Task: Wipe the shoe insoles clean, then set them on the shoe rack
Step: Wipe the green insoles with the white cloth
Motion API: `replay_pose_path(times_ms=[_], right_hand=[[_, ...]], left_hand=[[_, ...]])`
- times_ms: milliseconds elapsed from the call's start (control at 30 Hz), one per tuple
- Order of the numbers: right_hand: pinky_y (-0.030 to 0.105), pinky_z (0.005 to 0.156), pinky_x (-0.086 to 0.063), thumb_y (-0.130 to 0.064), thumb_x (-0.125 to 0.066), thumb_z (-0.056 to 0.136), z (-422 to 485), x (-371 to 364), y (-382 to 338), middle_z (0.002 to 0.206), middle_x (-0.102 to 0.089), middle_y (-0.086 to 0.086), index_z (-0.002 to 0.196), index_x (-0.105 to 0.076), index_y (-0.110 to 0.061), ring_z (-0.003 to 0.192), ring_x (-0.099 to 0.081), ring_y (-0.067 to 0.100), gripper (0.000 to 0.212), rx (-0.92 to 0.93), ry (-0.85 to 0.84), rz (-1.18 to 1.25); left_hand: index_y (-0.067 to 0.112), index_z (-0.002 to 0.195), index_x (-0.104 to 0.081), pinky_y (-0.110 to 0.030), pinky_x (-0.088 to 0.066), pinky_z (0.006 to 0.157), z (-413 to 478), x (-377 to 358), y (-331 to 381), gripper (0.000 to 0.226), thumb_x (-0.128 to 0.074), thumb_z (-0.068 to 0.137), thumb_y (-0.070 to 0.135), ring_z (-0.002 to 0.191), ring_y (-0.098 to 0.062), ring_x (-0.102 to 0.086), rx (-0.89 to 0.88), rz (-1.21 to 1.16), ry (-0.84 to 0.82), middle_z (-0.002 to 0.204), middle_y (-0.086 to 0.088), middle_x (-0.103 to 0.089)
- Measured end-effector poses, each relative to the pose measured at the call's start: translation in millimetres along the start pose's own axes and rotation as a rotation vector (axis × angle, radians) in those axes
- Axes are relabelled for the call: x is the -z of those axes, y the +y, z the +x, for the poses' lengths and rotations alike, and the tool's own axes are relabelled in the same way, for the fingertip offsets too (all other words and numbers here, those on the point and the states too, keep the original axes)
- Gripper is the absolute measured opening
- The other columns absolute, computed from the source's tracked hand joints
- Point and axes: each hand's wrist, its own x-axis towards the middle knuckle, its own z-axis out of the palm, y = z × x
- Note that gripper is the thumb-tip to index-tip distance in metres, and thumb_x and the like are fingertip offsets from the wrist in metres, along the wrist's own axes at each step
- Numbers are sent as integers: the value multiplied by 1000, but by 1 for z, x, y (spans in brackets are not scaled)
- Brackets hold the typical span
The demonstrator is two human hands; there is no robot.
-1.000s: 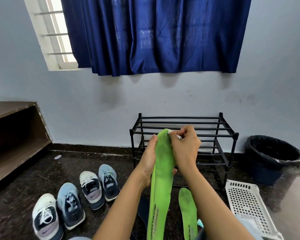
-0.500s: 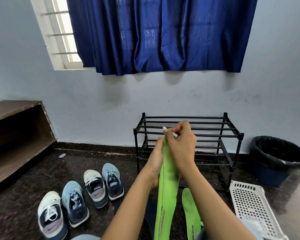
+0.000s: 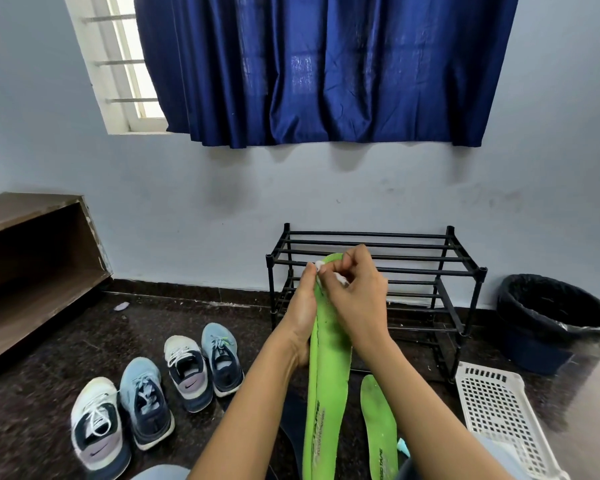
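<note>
I hold a long bright green insole [image 3: 328, 368] upright in front of me. My left hand [image 3: 303, 313] grips its left edge from behind, near the toe end. My right hand [image 3: 355, 296] pinches a small white wipe [image 3: 321, 266] against the insole's toe. A second green insole [image 3: 378, 424] lies flat on the dark floor below my right forearm. A dark insole [image 3: 293, 424] lies on the floor behind the held one. The black metal shoe rack [image 3: 430, 271] stands against the wall just beyond my hands, its tiers bare.
Several sneakers [image 3: 153, 389] stand in a row on the floor at left. A white plastic basket [image 3: 499, 410] lies at right, with a black-lined bin [image 3: 555, 320] behind it. A wooden shelf [image 3: 32, 271] fills the left edge. Blue curtain above.
My right hand with the wipe has shifted slightly along the toe end of the insole. The insole has turned, so more of its green face shows.
</note>
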Motion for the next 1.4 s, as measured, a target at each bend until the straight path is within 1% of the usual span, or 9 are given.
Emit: replay_pose_path(times_ms=[167, 333, 467, 600, 767, 967, 1167, 1300, 1400], right_hand=[[30, 64, -48, -9, -69, 79, -3, 1, -1, 72, -65, 6, 72, -37, -29, 71, -61, 20, 38, 14, -78, 44], [18, 63, -43, -4, -65, 80, 7, 5, 2, 70, -64, -4, 77, -40, -21, 66, -59, 9, 31, 57, 45, -67], [10, 60, -37, -7, -69, 80, 17, 11, 8, 64, -56, -12, 79, -43, -12, 64, -56, 0, 27, -15, 175, -83], [13, 59, -39, -4, -69, 79, 8, 6, 3, 67, -60, -6, 77, -41, -18, 67, -59, 3, 31, 44, 112, -60], [14, 62, -44, -4, -70, 79, 1, 0, -3, 69, -64, -4, 73, -38, -25, 69, -62, 1, 39, 38, -37, 4], [10, 57, -38, -5, -72, 79, -1, 4, -5, 67, -61, -7, 74, -39, -19, 63, -58, 1, 36, 13, -88, 71], [18, 60, -42, -6, -68, 82, 16, 12, 8, 68, -63, -5, 74, -35, -26, 64, -58, 11, 40, 83, 82, -83], [9, 55, -35, -2, -65, 82, 26, 24, 16, 71, -63, 6, 79, -39, -16, 62, -56, 15, 30, 42, 233, -160], [17, 57, -34, 0, -62, 83, 22, 23, 13, 75, -62, 6, 82, -40, -16, 64, -56, 16, 28, 71, 270, -200]], left_hand=[[7, 104, -64, -27, -54, 60, -1, 3, 2, 77, -16, 96, 67, 65, -23, -65, -12, -8, 9, 73, -15, -66], [12, 86, -71, -28, -52, 61, -4, 1, -4, 79, -16, 94, 68, 62, -22, -65, 16, 125, -11, 72, -12, -67], [13, 96, -71, -37, -53, 64, -4, -1, -12, 83, -15, 91, 74, 64, -28, -63, 87, 243, -31, 76, -16, -66], [14, 86, -73, -32, -50, 66, -2, 1, -8, 79, -16, 95, 68, 65, -24, -65, 61, 146, -19, 72, -12, -69], [19, 106, -59, -21, -51, 46, -1, -2, -7, 59, -16, 100, 59, 54, -16, -67, -33, 59, 6, 63, -6, -70], [19, 98, -62, -23, -55, 51, -2, -5, -6, 61, -15, 99, 58, 58, -17, -69, -76, -18, -36, 69, -9, -72], [12, 97, -68, -31, -54, 62, 0, -5, -6, 81, -13, 93, 71, 63, -23, -68, 71, 26, -76, 74, -12, -71], [12, 105, -68, -39, -51, 67, 2, -2, -7, 86, -15, 88, 77, 69, -28, -66, 128, 19, -107, 85, -14, -72], [12, 108, -68, -41, -51, 74, 4, 0, -3, 83, -16, 91, 74, 77, -29, -67, 106, -14, -95, 92, -15, -72]])
